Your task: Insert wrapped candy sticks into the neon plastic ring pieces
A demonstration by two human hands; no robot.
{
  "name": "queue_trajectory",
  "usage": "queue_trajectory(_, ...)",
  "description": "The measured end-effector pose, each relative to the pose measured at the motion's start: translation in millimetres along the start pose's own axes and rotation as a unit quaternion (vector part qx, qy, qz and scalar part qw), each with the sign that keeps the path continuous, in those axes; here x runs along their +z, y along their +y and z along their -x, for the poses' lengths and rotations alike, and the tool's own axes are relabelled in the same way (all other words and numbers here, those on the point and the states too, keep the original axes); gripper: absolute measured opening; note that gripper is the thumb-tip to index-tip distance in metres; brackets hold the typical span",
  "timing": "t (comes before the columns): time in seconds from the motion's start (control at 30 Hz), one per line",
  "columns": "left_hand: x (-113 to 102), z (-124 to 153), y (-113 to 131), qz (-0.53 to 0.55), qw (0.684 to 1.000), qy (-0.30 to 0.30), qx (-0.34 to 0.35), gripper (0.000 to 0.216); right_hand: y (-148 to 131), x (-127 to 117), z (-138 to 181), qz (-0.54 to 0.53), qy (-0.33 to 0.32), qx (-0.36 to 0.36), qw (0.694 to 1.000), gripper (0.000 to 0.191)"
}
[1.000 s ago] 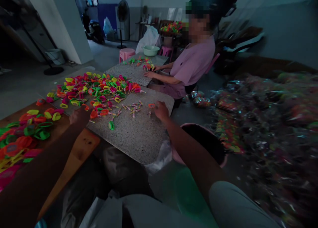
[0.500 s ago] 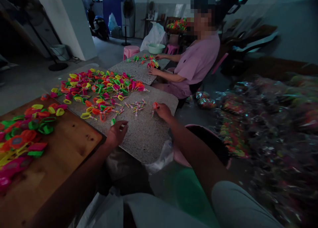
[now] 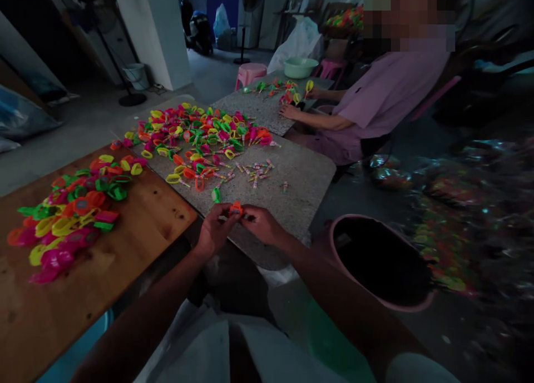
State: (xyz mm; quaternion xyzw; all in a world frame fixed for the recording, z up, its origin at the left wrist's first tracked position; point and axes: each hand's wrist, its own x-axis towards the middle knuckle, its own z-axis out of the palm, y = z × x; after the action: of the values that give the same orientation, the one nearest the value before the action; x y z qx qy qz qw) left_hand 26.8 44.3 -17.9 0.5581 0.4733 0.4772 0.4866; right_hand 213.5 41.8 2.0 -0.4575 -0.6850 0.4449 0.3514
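Note:
My left hand [image 3: 214,230] and my right hand [image 3: 262,224] meet over the near edge of the speckled stone slab [image 3: 292,205]. Together they pinch a small orange plastic piece [image 3: 236,208] between the fingertips. A green plastic piece [image 3: 216,194] lies on the slab just beyond my left hand. Farther out sits a big heap of bright plastic rings [image 3: 200,135] and a scatter of small wrapped sticks [image 3: 254,169].
A wooden board [image 3: 137,222] at the left carries more coloured rings [image 3: 70,210]. A pink bucket [image 3: 377,260] stands at my right. A person in a purple shirt [image 3: 387,94] works at a second slab [image 3: 258,108]. Bagged goods [image 3: 471,205] pile up at the right.
Both hands drew back from the slab's middle to its near edge and came together on the orange piece. The view tilted down and shifted right.

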Motion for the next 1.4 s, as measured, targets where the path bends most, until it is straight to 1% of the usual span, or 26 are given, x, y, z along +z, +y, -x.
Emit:
queue_trajectory(0.07, -12.6, 12.3, -11.6, -0.014, 1.0, 0.001, 0.009, 0.024, 5.2, 2.0, 0.3, -0.003, -0.051, 0.001, 0.999, 0.027)
queue_trajectory(0.1, -20.2, 17.6, -17.7, -0.029, 0.999, 0.008, 0.013, 0.021, 9.3, -0.2, -1.7, 0.003, -0.068, 0.008, 0.998, 0.028)
queue_trajectory(0.13, -28.5, 22.3, -23.9, -0.052, 0.998, 0.018, 0.022, 0.019, 14.3, -4.3, -5.4, 0.018, -0.067, 0.022, 0.997, 0.029)
queue_trajectory(0.17, -37.3, 26.4, -29.8, -0.081, 0.996, 0.028, 0.037, 0.018, 20.0, -10.1, -10.8, 0.046, -0.047, 0.039, 0.997, 0.028)
queue_trajectory(0.23, -54.6, 33.0, -39.9, -0.145, 0.986, 0.039, 0.079, 0.017, 31.9, -24.5, -26.3, 0.14, 0.034, 0.082, 0.986, 0.026)
queue_trajectory(0.3, -68.4, 38.1, -46.8, -0.202, 0.971, 0.033, 0.122, 0.016, 42.9, -38.9, -46.2, 0.254, 0.111, 0.128, 0.952, 0.026)
queue_trajectory(0.37, -76.3, 41.8, -50.6, -0.246, 0.958, 0.023, 0.147, 0.016, 51.3, -49.3, -66.7, 0.354, 0.148, 0.172, 0.907, 0.028)
queue_trajectory(0.43, -78.3, 44.3, -52.2, -0.286, 0.946, 0.011, 0.151, 0.017, 56.9, -54.5, -84.8, 0.417, 0.157, 0.213, 0.87, 0.03)
queue_trajectory(0.47, -77.8, 45.1, -52.4, -0.302, 0.942, 0.005, 0.147, 0.017, 58.9, -55.4, -92.5, 0.434, 0.155, 0.229, 0.857, 0.032)
queue_trajectory(0.53, -75.4, 46.1, -52.0, -0.325, 0.936, -0.006, 0.134, 0.018, 61.7, -55.6, -104.9, 0.45, 0.148, 0.256, 0.843, 0.034)
queue_trajectory(0.67, -73.0, 47.5, -48.6, -0.344, 0.932, -0.031, 0.114, 0.02, 65.0, -54.8, -118.0, 0.448, 0.14, 0.284, 0.836, 0.037)
queue_trajectory(0.77, -73.7, 47.4, -46.0, -0.344, 0.929, -0.054, 0.121, 0.024, 66.8, -53.8, -116.1, 0.446, 0.126, 0.298, 0.835, 0.035)
queue_trajectory(0.83, -72.9, 45.3, -44.7, -0.335, 0.932, -0.059, 0.126, 0.025, 68.0, -52.0, -108.9, 0.452, 0.112, 0.288, 0.837, 0.034)
queue_trajectory(0.9, -69.9, 40.8, -43.3, -0.323, 0.938, -0.046, 0.121, 0.027, 68.7, -49.2, -98.6, 0.464, 0.101, 0.262, 0.84, 0.032)
queue_trajectory(1.0, -61.7, 30.3, -39.6, -0.329, 0.94, -0.022, 0.088, 0.028, 67.3, -44.4, -82.8, 0.479, 0.09, 0.237, 0.84, 0.027)
queue_trajectory(1.1, -52.0, 19.8, -34.6, -0.353, 0.932, -0.041, 0.072, 0.024, 62.9, -43.4, -72.5, 0.474, 0.075, 0.227, 0.848, 0.025)
queue_trajectory(1.17, -45.9, 14.9, -31.7, -0.363, 0.928, -0.051, 0.066, 0.024, 60.5, -47.9, -68.6, 0.455, 0.061, 0.209, 0.864, 0.025)
queue_trajectory(1.23, -40.8, 11.7, -29.3, -0.371, 0.926, -0.049, 0.049, 0.025, 60.0, -57.5, -65.2, 0.441, 0.076, 0.194, 0.873, 0.025)
queue_trajectory(1.33, -36.0, 9.7, -25.1, -0.36, 0.931, -0.054, 0.015, 0.031, 63.8, -76.1, -58.8, 0.446, 0.135, 0.18, 0.866, 0.026)
queue_trajectory(1.4, -36.0, 9.9, -21.2, -0.323, 0.944, -0.067, 0.005, 0.039, 67.8, -85.0, -53.8, 0.45, 0.137, 0.162, 0.867, 0.028)
